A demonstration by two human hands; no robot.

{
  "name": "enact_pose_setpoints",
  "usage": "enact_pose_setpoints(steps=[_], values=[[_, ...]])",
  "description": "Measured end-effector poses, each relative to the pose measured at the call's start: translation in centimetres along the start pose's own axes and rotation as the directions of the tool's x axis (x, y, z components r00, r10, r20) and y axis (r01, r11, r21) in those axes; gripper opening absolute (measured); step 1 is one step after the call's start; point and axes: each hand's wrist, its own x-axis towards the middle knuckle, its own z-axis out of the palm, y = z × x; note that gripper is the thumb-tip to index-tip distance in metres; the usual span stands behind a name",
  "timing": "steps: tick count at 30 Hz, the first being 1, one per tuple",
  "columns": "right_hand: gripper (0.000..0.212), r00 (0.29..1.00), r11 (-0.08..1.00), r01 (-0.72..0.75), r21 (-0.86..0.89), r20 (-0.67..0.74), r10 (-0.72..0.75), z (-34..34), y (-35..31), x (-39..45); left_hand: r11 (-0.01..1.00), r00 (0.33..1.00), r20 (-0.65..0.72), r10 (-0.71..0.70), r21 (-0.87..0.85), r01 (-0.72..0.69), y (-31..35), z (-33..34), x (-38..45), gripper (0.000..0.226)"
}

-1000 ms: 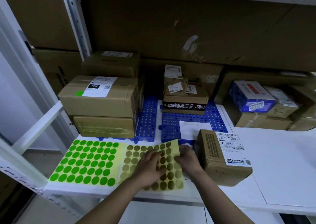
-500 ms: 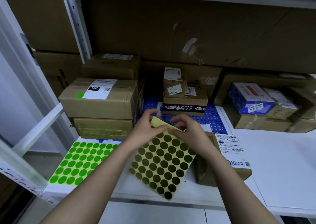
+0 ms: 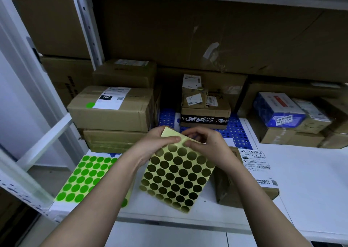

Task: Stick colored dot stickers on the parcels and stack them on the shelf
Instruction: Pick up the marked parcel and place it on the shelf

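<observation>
White shelf point(image 3: 310, 180) fills lower frame. Stacked cardboard parcels point(image 3: 113, 111) centre left, top one bearing green dot. Smaller labelled parcel point(image 3: 244, 190) lower right of centre, beside right wrist. Green dot sheet point(image 3: 84, 177) flat at lower left. Dark olive dot sheet point(image 3: 177, 175) held tilted above shelf, frame centre. Left hand point(image 3: 152, 147) grip: thumb and fingers pinching sheet's top corner. Right hand point(image 3: 207, 145) grip: fingertips pinched at top edge, possibly peeling one dot; unclear.

Parcel storeroom or warehouse. White metal shelf point(image 3: 310, 180) rack stacked with labelled cardboard parcels point(image 3: 113, 111). Big cartons point(image 3: 207, 35) fill the back.
</observation>
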Motion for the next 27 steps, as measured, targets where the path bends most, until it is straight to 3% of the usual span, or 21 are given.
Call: enact_pose_setpoints(steps=[11, 21, 27], values=[[0.025, 0.997, 0.999, 0.044, 0.012, -0.058, -0.043, 0.3, 0.3, 0.0, 0.997, 1.000, -0.011, -0.011, -0.075, 0.010, 0.3, 0.0, 0.0, 0.020], [0.019, 0.996, 0.998, 0.056, 0.000, -0.068, -0.056, 0.4, 0.8, 0.3, 0.996, 0.996, -0.043, 0.081, -0.021, -0.082, 0.5, 0.0, -0.1, 0.023], [0.022, 0.995, 0.998, 0.063, 0.012, -0.073, -0.062, 0.6, 0.9, 0.5, 0.996, 0.995, -0.073, 0.071, 0.063, -0.067, 0.4, 0.0, -0.3, 0.021]])
